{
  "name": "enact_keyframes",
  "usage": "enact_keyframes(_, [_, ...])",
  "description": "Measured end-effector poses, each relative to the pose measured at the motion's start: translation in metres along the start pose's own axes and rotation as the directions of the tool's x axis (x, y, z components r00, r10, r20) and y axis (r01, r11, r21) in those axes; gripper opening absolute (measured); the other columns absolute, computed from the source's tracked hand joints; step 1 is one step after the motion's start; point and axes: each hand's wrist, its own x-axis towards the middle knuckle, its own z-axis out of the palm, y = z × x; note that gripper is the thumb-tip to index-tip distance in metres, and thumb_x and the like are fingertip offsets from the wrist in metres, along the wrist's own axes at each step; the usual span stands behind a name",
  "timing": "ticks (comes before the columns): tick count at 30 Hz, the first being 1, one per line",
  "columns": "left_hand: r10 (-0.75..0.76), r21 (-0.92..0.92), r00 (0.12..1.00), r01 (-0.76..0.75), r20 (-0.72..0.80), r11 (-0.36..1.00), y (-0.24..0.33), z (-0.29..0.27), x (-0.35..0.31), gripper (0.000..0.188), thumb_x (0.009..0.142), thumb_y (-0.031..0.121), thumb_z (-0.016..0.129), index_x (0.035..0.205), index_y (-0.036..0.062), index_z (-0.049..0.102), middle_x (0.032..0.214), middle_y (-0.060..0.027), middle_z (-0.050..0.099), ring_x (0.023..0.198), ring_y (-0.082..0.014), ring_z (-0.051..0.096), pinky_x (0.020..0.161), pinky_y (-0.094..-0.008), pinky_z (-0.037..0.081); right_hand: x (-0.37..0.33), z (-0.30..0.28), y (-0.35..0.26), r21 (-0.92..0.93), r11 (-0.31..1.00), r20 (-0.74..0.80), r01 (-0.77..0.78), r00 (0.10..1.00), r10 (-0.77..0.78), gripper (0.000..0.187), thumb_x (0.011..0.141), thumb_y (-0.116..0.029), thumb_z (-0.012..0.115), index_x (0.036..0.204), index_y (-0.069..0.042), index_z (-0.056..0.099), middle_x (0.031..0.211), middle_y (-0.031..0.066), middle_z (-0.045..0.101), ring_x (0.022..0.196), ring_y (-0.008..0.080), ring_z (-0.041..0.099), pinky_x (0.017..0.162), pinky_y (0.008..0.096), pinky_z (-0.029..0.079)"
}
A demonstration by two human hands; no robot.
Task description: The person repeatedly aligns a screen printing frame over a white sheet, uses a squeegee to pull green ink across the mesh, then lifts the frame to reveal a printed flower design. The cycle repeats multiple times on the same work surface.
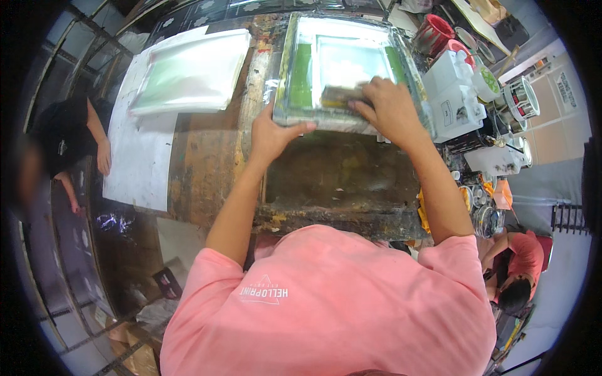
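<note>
A screen printing frame (pixel 292 116) lies on the stained wooden table, with green mesh borders around a pale middle area. My left hand (pixel 274 135) grips its near left corner, the thumb along the near edge and the fingers at the left side, partly hidden. In my right hand (pixel 387 108) is a squeegee (pixel 338 96) with a worn, brownish handle. It lies crosswise on the near part of the mesh, and my fingers close over its right end.
Left of the frame, a stack of clear plastic sheets (pixel 194 72) rests on white paper (pixel 141 160). White jugs (pixel 448 81), a red bucket (pixel 433 34) and several cans crowd the right side. One person in dark clothes (pixel 66 135) stands at left; another (pixel 523 260) sits lower right.
</note>
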Motion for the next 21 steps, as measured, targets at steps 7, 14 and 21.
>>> enact_keyframes(7, [0.182,0.670,0.976,-0.057,-0.118,0.740,-0.049,0.020,-0.021,0.108,0.054,0.066,0.095,0.139,0.0062,0.066,0.120,-0.0091,0.061,0.124,-0.0297,0.051,0.110,-0.0497,0.030,-0.040,0.035,-0.018,0.248,0.954,0.205,-0.170,0.971,0.120,0.031,0.092,-0.039,0.074,0.103,-0.010,0.074,0.096,0.0115,0.068,0.091,0.0359,0.066,0.079,0.0480,0.054])
enact_keyframes(14, [0.152,0.615,0.984,-0.066,-0.089,0.786,-0.051,0.017,-0.025,0.115,0.049,0.070,0.093,0.141,0.0068,0.065,0.115,-0.0068,0.060,0.118,-0.0262,0.052,0.106,-0.0450,0.029,-0.032,0.068,-0.016,0.032,0.989,0.159,-0.143,0.978,0.136,0.030,0.091,-0.038,0.075,0.107,-0.012,0.071,0.095,0.0080,0.067,0.090,0.0306,0.068,0.070,0.0458,0.058])
enact_keyframes(21, [0.218,0.609,0.972,-0.120,-0.089,0.784,-0.046,0.016,-0.021,0.114,0.048,0.070,0.093,0.141,0.0082,0.067,0.112,-0.0060,0.060,0.113,-0.0253,0.053,0.105,-0.0442,0.029,0.078,0.123,0.089,-0.048,0.990,0.057,-0.130,0.990,0.133,0.039,0.096,-0.050,0.068,0.106,-0.013,0.074,0.098,0.0081,0.069,0.093,0.0319,0.069,0.076,0.0476,0.057])
